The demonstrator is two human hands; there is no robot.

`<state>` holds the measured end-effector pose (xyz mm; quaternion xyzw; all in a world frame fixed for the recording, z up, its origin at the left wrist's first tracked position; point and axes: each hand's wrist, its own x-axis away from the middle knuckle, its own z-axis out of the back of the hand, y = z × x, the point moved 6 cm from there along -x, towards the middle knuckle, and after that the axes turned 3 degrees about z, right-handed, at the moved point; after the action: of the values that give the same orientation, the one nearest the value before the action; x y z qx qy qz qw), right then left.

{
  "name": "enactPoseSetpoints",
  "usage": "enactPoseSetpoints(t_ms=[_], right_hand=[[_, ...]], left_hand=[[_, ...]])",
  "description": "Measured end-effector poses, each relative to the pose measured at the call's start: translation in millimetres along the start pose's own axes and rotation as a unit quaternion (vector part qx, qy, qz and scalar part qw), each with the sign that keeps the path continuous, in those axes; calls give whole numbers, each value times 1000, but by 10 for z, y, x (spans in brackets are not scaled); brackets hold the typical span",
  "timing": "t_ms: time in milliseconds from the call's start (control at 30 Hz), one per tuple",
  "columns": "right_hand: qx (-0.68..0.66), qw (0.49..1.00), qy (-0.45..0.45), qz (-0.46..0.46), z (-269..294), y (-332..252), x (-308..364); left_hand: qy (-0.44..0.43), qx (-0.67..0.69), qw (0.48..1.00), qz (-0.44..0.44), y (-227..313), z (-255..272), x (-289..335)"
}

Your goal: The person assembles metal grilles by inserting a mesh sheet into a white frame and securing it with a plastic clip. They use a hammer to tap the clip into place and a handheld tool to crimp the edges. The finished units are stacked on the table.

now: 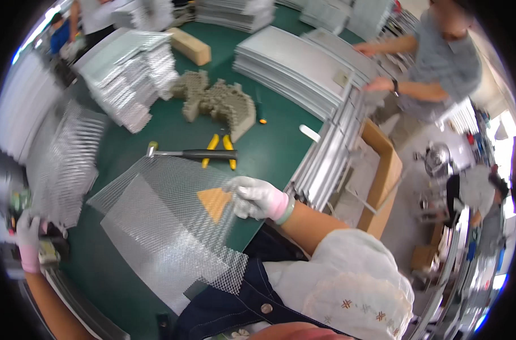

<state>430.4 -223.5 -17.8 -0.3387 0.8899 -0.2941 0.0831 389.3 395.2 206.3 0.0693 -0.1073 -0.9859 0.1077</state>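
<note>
My right hand [257, 198], in a white glove, pinches the right edge of a flat sheet of silver metal mesh [167, 232] lying on the green table [269, 147]. An orange triangular piece [215, 202] lies at the mesh right beside that hand's fingers. My left hand [28, 241], also gloved, reaches far left and grips a dark tool with green parts [17, 207] at the table's edge; what it is stays unclear.
A hammer [184, 153] and yellow-handled pliers [219, 148] lie just beyond the mesh. Stacks of mesh [133, 79], grey honeycomb blocks [218, 105] and piled metal panels [292, 68] fill the far side. Another person [433, 62] handles panels at the right, beside a cardboard box [382, 175].
</note>
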Motion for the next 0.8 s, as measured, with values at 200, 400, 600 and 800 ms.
enactPoseSetpoints(t_ms=[200,400,600,800], right_hand=[[39,997,50,38,18,-54,180],[-13,1000,-24,-13,114,6,78],[16,999,1,39,68,-49,177],[-32,998,-53,-2,-29,-31,108]], left_hand=[[154,-87,961,-211,1388,278,274],[166,379,910,32,870,676,639],[227,-114,961,-109,-6,319,-236],[335,-408,828,191,837,-4,-220]])
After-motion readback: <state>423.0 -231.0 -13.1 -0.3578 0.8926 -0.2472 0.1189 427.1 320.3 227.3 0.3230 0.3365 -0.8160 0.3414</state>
